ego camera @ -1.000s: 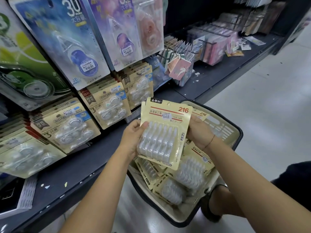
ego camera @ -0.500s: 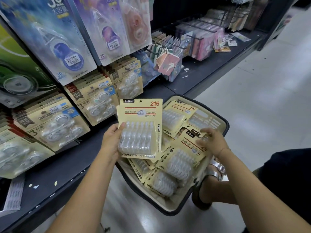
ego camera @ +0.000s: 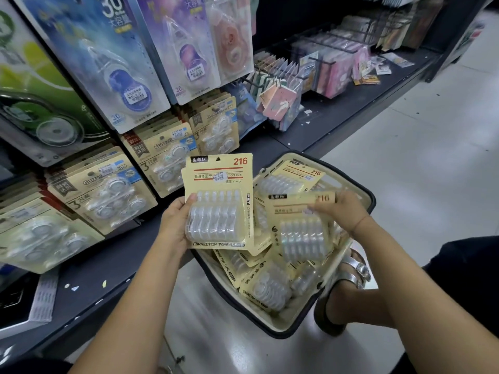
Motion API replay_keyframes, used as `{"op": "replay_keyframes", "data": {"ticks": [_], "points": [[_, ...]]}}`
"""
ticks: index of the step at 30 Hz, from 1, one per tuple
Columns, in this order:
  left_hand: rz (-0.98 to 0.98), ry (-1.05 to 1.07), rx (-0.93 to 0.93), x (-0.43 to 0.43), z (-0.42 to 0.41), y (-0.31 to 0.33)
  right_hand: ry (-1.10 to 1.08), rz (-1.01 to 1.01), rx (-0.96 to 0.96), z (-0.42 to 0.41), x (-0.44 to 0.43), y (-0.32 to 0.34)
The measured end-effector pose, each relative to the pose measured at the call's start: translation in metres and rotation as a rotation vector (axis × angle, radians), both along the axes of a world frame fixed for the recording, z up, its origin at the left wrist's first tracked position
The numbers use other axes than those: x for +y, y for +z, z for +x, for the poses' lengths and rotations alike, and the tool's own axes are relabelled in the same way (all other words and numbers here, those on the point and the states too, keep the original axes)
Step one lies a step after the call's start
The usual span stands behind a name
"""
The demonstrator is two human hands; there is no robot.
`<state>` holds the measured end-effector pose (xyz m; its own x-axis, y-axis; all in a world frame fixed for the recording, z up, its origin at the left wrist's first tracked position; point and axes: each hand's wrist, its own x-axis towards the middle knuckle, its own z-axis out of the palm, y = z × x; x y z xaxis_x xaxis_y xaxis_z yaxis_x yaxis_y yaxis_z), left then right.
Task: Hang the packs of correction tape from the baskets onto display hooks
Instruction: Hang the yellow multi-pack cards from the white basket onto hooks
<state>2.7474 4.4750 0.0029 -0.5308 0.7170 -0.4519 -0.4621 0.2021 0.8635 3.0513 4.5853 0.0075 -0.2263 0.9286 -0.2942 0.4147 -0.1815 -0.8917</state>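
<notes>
Both forearms reach forward from the bottom of the view, bare to the elbow. The left hand is raised in front of the shelf and grips a pack of correction tape by its left edge. Its thumb lies across the front of the clear blister and its fingers are curled behind the card. That pack stands upright and faces the camera, above the near-left corner of the basket.

The right hand is lower and further right, bent at the wrist over the basket. Its fingers are closed on the upper right corner of a second pack. This one is tilted and blurred, just above the loose packs heaped inside.

The basket sits on the pale floor against the edge of the dark shelf. A foot in a silver sandal is just beside its right wall. Rows of hanging packs fill the display to the left of the raised pack.
</notes>
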Motion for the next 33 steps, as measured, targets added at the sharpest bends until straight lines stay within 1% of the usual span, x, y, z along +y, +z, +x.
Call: {"op": "replay_keyframes", "data": {"ticks": [2,3,4,5,7,9,11,13,16,19,23,28,30,33], "points": [[-0.004,0.017,-0.012,-0.001,-0.004,0.003,-0.145,0.002,0.166,-0.012,0.006,0.001],[-0.005,0.025,-0.013,-0.002,-0.005,0.004,-0.184,-0.007,0.176,-0.018,0.007,-0.001],[-0.005,0.03,-0.012,-0.003,-0.006,0.005,-0.187,-0.022,0.139,-0.021,0.007,-0.008],[-0.004,0.035,-0.01,-0.003,-0.006,0.006,-0.149,-0.04,0.06,-0.023,0.005,-0.014],[-0.01,0.039,-0.003,-0.004,-0.007,0.008,-0.021,-0.067,-0.11,-0.022,-0.003,-0.022],[-0.024,0.047,0.007,-0.005,-0.007,0.009,0.103,-0.09,-0.168,-0.015,-0.01,-0.025],[-0.029,0.061,0.006,-0.007,-0.007,0.01,0.187,-0.172,-0.185,-0.004,-0.015,-0.028],[-0.026,0.067,0.001,-0.008,-0.007,0.013,0.212,-0.218,-0.202,0.004,-0.017,-0.032],[-0.016,0.057,-0.002,-0.011,-0.008,0.021,0.146,-0.139,-0.174,0.009,-0.021,-0.035],[0.036,0.045,0.018,-0.014,-0.01,0.04,0.077,-0.041,-0.08,0.007,-0.03,-0.023],[0.131,0.051,0.086,-0.02,-0.017,0.083,0.036,0.138,0.084,-0.017,-0.034,0.033],[0.269,0.08,0.259,-0.04,-0.033,0.158,0.009,0.424,0.301,-0.067,-0.028,0.146],[0.319,0.129,0.317,-0.055,-0.045,0.191,0.067,0.501,0.388,-0.093,-0.027,0.194],[0.387,0.244,0.364,-0.085,-0.073,0.236,0.202,0.578,0.453,-0.135,-0.024,0.256]]}}
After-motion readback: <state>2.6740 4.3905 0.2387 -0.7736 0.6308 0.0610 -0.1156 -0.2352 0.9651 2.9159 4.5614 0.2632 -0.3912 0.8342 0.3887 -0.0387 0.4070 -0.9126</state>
